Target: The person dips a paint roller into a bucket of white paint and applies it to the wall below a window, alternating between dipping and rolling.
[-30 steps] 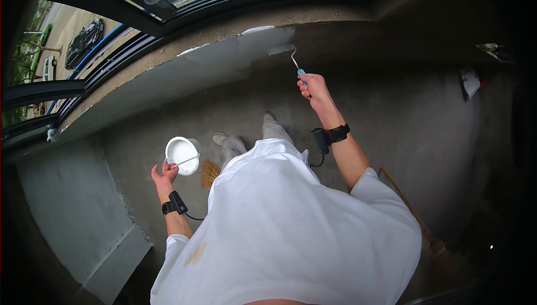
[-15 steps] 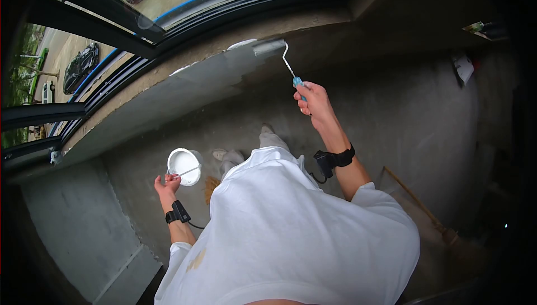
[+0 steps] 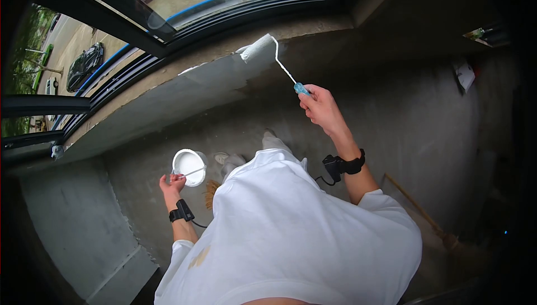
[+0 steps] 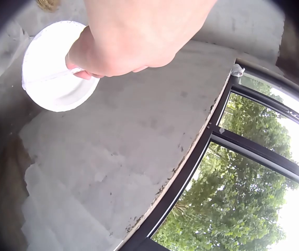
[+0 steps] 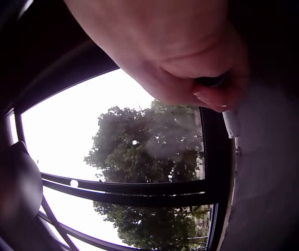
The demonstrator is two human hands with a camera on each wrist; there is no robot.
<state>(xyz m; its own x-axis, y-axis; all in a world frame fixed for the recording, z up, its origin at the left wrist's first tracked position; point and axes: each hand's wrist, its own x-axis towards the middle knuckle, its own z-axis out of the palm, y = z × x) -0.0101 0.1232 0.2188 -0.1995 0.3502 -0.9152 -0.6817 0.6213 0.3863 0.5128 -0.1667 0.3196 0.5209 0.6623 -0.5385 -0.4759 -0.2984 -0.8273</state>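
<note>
My right hand (image 3: 324, 109) grips the blue handle of a paint roller (image 3: 259, 48). Its white, wet-looking sleeve lies at the top edge of the wall below the window, over a wet grey-white patch. The bent wire frame runs between sleeve and handle. Low on the left, my left hand (image 3: 172, 186) holds the thin bail of a white bucket (image 3: 203, 166) with white paint inside. In the left wrist view the fingers curl round that bail over the bucket (image 4: 28, 83). The right wrist view shows the right hand (image 5: 191, 63) from behind, with most of the roller hidden.
A dark window frame (image 3: 112, 25) with a rough sill (image 3: 313, 29) runs above the wall. A straw broom (image 3: 211, 193) is beside the bucket near my feet. A wooden-handled broom (image 3: 414, 204) lies at the right. Beyond the glass are parked cars (image 3: 86, 65).
The roller has moved left along the top of the wall, and its sleeve has swung to a steeper tilt. My left hand and the bucket stay nearly in place as the head view shifts slightly.
</note>
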